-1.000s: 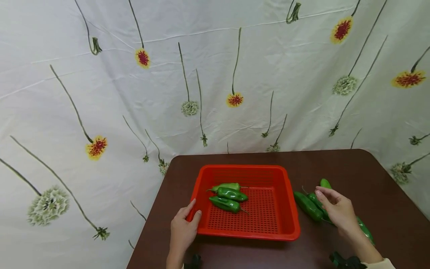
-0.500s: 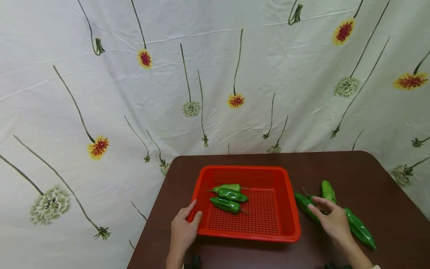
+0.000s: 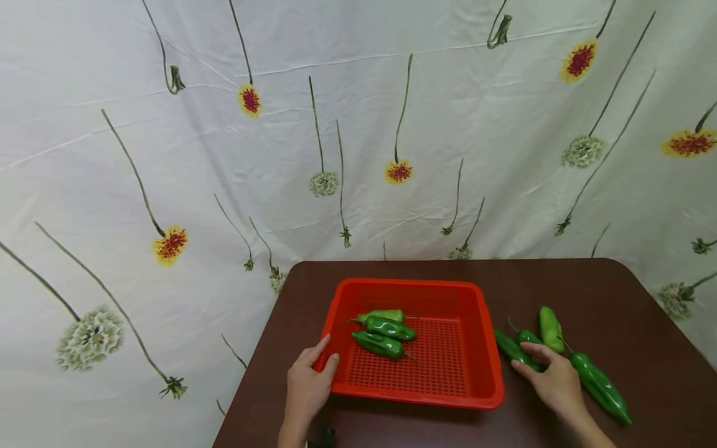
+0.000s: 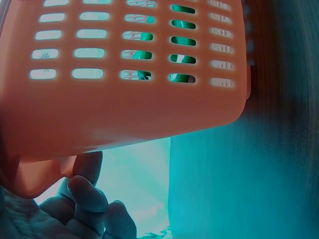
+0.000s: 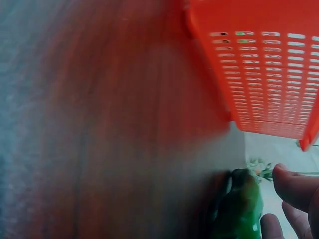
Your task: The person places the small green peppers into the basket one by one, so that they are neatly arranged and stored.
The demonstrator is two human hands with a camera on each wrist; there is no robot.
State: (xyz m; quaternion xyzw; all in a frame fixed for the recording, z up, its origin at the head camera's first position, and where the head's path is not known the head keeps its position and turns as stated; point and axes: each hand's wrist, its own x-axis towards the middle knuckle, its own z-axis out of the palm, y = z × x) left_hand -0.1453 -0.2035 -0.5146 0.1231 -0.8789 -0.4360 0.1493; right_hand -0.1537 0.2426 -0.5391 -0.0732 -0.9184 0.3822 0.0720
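right hand (image 3: 554,382) has its thumb and fingers spread over a green pepper (image 3: 511,348) on the table (image 3: 610,305) beside the red basket (image 3: 414,399), though whether they touch its skin is hard to tell, while the left hand (image 3: 308,381) pinches the basket's left rim. that pepper looks light, firm and slick, likely easy to bruise, so its thick middle seems the best place to hold; no label or writing can be read.
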